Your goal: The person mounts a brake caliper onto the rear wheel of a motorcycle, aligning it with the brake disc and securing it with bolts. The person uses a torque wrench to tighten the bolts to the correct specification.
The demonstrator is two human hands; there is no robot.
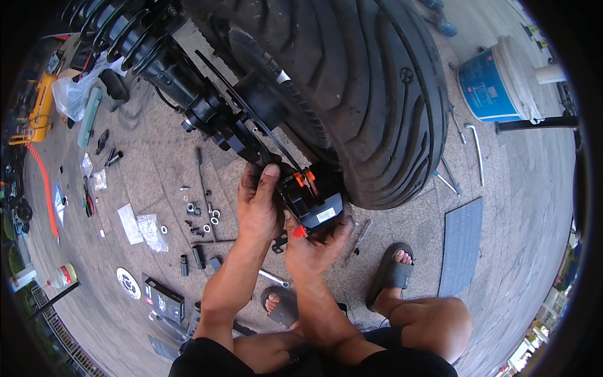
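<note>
A black brake caliper (321, 210) with orange pieces inside and a white label sits at the rim of a brake disc (271, 133), seen edge-on beside a large tire (370, 107). My right hand (314, 251) cups the caliper from below, fingers closed round it; a small red piece (299, 232) shows by the thumb. My left hand (259, 204) is closed at the lower end of a black bracket (251, 149), just left of the caliper; its fingertips are partly hidden. Above it rises a shock absorber (147, 60) with a black coil spring.
Washers (215, 217), bolts and sockets (198, 254) lie on the paving left of my arms. A combination wrench (274, 278) is near my foot. Farther left are a loose disc (129, 283), a black box (163, 298) and pliers (88, 198). A bucket (490, 81) stands right.
</note>
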